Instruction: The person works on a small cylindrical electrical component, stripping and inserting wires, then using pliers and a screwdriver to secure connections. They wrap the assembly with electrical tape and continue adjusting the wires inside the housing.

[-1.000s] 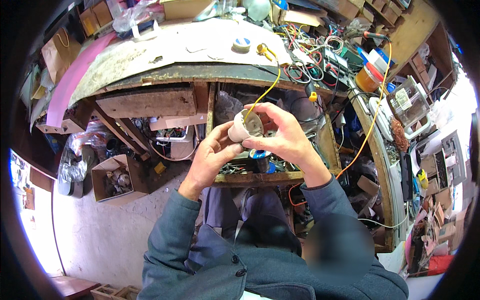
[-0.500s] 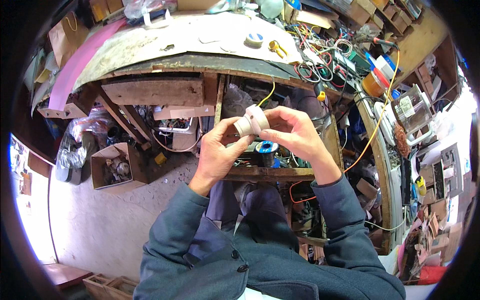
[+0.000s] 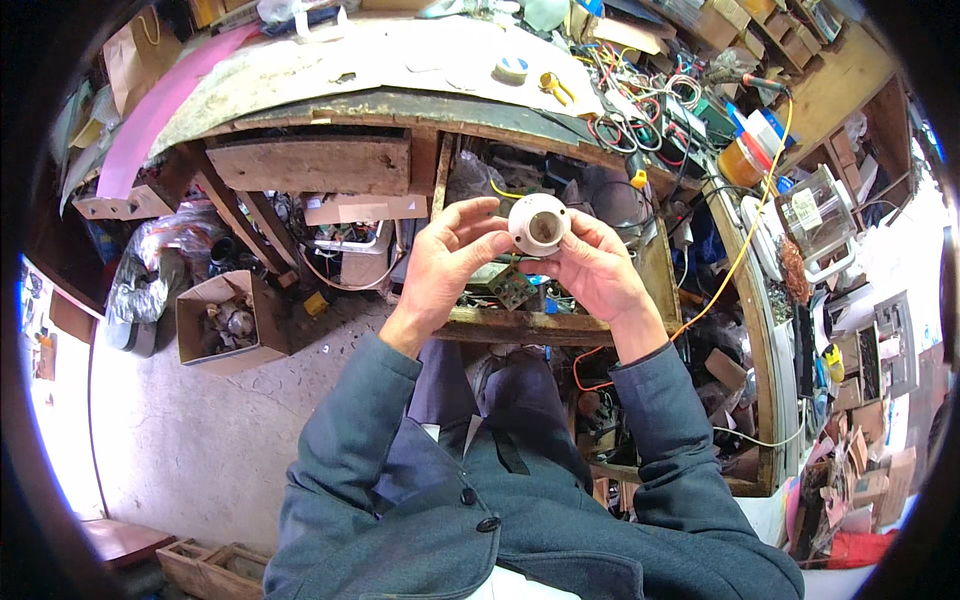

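A white lamp holder (image 3: 538,226) with a round flange is raised over the open drawer, its open socket end toward me. My right hand (image 3: 600,275) grips it from the right, thumb and fingers at its rim. At its left side is my left hand (image 3: 447,262), fingers stretched and apart, the thumb tip at the holder's edge; whether it touches I cannot tell. A yellow wire (image 3: 507,191) shows just behind the holder. Below the hands, a green part with metal terminals (image 3: 512,287) lies among the drawer's contents.
A workbench (image 3: 400,75) spans the far side, carrying a solder reel (image 3: 511,69), yellow-handled pliers (image 3: 556,89) and tangled wires (image 3: 650,115). An orange cord (image 3: 745,250) hangs at the right. On the floor at the left stands a cardboard box (image 3: 232,322) of parts.
The lamp holder has turned so its open end faces me. My left fingers have loosened and spread from it, while my right hand keeps hold. The view has shifted slightly.
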